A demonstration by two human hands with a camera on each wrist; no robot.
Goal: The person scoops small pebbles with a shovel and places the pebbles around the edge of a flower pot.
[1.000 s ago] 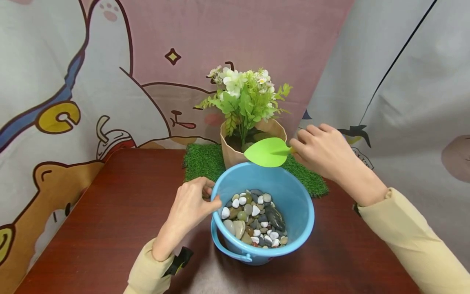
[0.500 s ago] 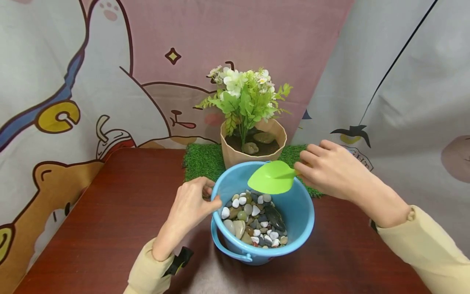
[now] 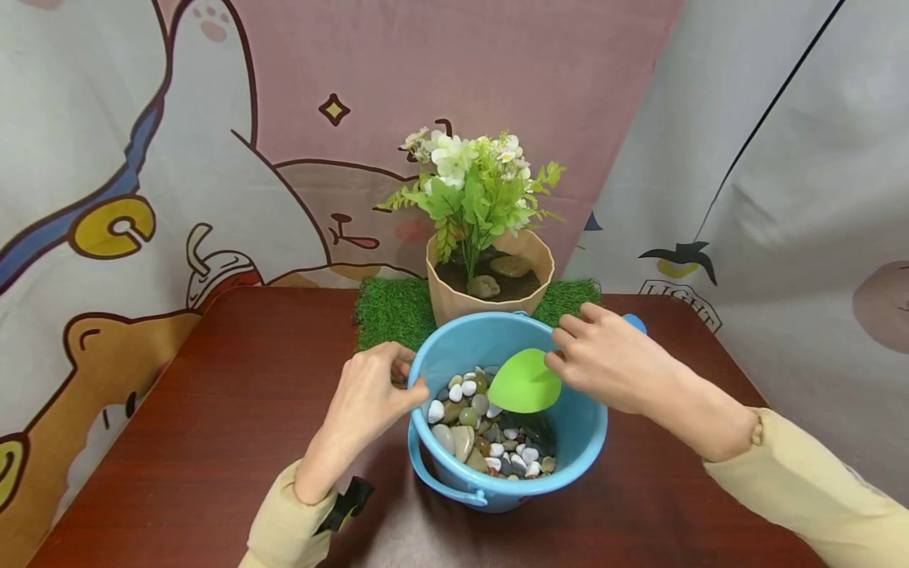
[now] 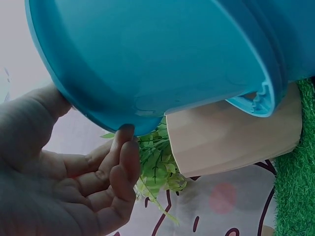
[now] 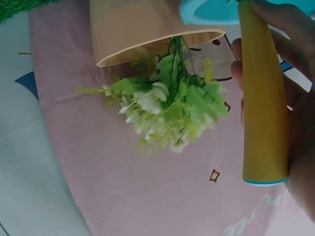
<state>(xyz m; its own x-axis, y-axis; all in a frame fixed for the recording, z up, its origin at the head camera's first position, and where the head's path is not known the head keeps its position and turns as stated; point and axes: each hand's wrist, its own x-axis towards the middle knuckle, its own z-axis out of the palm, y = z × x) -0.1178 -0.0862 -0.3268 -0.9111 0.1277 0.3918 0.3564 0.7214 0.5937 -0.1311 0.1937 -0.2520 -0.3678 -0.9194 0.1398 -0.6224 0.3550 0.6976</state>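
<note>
Trowel (image 3: 524,382) in curled right grip (image 3: 607,359); looser left grip (image 3: 371,392) holds bucket (image 3: 578,426).

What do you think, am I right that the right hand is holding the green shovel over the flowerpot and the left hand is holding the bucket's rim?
Not quite: the green shovel isn't over the flowerpot. The head view shows it over the stones in the bucket. You're right that the right hand holds it and the left hand holds the rim.

Green trowel (image 3: 524,382) over pebbles (image 3: 484,431)
</note>
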